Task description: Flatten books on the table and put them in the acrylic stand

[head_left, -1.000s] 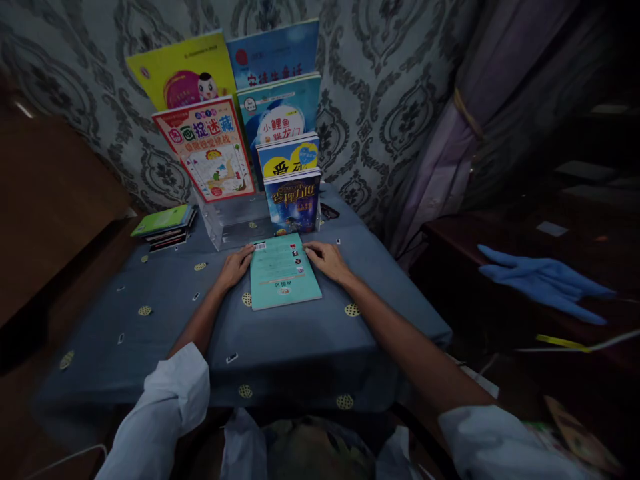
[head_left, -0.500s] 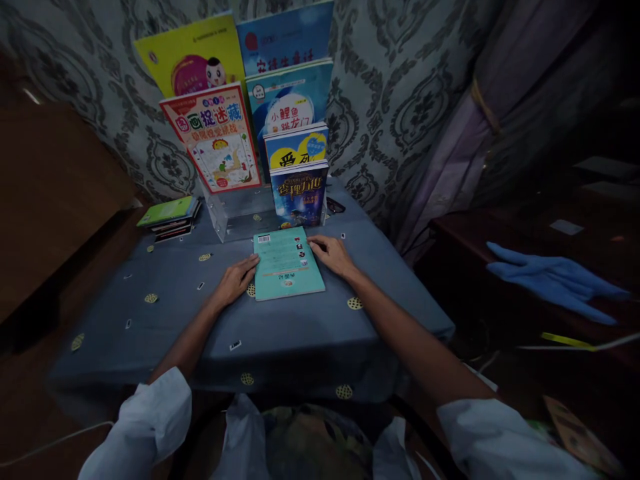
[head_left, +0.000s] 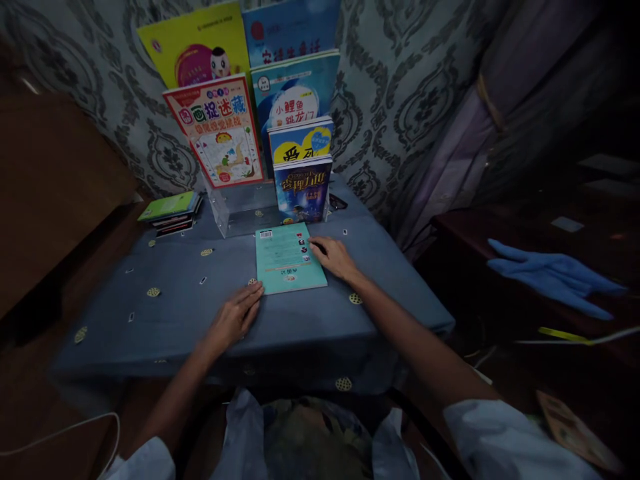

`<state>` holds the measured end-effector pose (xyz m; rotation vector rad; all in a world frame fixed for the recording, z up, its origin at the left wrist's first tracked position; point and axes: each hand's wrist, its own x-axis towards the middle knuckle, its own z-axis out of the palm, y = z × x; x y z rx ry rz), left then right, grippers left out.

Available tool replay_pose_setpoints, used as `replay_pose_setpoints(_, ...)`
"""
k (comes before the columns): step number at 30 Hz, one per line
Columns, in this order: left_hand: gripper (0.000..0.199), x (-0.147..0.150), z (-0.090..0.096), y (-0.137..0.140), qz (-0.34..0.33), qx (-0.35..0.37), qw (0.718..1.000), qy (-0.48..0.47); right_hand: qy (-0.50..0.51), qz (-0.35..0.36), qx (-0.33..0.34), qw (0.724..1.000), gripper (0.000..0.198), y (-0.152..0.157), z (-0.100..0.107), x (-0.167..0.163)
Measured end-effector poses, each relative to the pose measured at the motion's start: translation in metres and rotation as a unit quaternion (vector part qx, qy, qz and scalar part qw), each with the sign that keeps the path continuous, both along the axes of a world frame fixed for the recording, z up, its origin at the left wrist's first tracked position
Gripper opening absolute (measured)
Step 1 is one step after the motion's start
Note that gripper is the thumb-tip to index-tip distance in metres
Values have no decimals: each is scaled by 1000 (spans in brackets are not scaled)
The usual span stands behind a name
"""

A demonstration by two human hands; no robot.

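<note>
A teal book [head_left: 287, 261] lies flat on the blue tablecloth, its barcode side up and its print upside down to me. My left hand [head_left: 235, 315] rests at the book's near left corner, fingers stretched out and fingertips at the edge. On the opposite side my right hand [head_left: 333, 257] lies at the right edge, with its fingers loosely bent and the thumb and index apart. Neither hand grips the book. Just behind it stands a clear book rack [head_left: 235, 219] holding several upright books, among them a dark blue one [head_left: 303, 190] and a red-bordered one [head_left: 225, 137].
A small pile of books [head_left: 170, 212] lies left of the rack. Dark glasses [head_left: 338, 202] sit behind the rack's right side. Blue gloves [head_left: 555, 275] lie on a dark red surface at right. Patterned wallpaper and a tied purple curtain [head_left: 465, 133] close off the back.
My left hand has slid down from the book's left edge toward its near left corner. My right hand stays at the right edge. The view has shifted slightly.
</note>
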<state>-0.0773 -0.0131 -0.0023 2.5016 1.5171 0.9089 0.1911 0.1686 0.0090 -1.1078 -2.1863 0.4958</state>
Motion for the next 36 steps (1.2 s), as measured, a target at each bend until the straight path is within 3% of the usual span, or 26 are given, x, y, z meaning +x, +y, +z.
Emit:
replay_pose_setpoints(2, 39, 2, -1, -1, 6, 15, 1000, 8, -12, 32, 22, 999, 38, -27, 5, -13)
replay_pose_setpoints(7, 38, 0, -3, -1, 19, 14, 999, 45, -36, 206, 36, 977, 57, -116, 1, -72)
replay_pose_setpoints(10, 41, -1, -3, -1, 16, 2, 998, 56, -52, 216, 40, 974, 77, -142, -6, -92)
replay_pose_setpoints(19, 39, 0, -4, 1, 6, 50, 997, 59, -88, 168, 60, 980, 75, -139, -16, -44)
replay_pose_setpoints(28, 36, 3, -1, 0, 18, 61, 997, 51, -116, 64, 70, 989, 68, -138, -22, 13)
replay_pose_setpoints(32, 36, 2, -1, -1, 18, 54, 997, 43, -121, 53, 77, 988, 66, -139, -22, 19)
replay_pose_setpoints(36, 37, 2, 1, 2, 34, 1, 999, 40, -119, 50, 83, 988, 65, -139, -24, 18)
